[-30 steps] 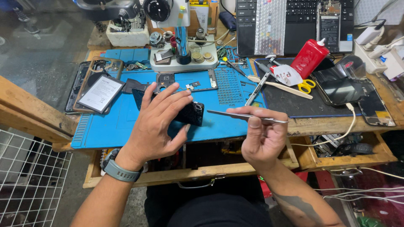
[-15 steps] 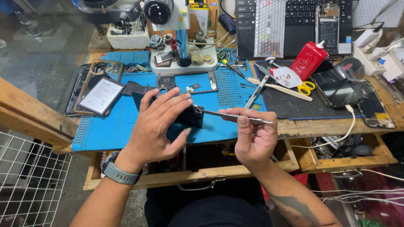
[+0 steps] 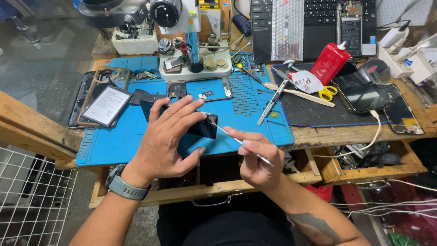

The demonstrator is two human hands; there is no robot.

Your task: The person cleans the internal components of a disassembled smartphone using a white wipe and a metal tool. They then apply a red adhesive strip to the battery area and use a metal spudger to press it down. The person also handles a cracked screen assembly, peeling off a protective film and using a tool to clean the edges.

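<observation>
Now right hand [image 3: 257,160] nearer, tweezers [image 3: 236,140] tip touching black phone part [image 3: 204,127]

A white-labelled flat battery [image 3: 107,106] lies at nine o'clock on the blue mat [image 3: 114,141]. At two o'clock a red bottle [image 3: 330,63] with a white nozzle leans over a white label [image 3: 306,82] with red print. Right of it at three o'clock lie two dark phone screens [image 3: 364,93], unlit. At twelve o'clock stands a yellow package [image 3: 210,5].
</observation>
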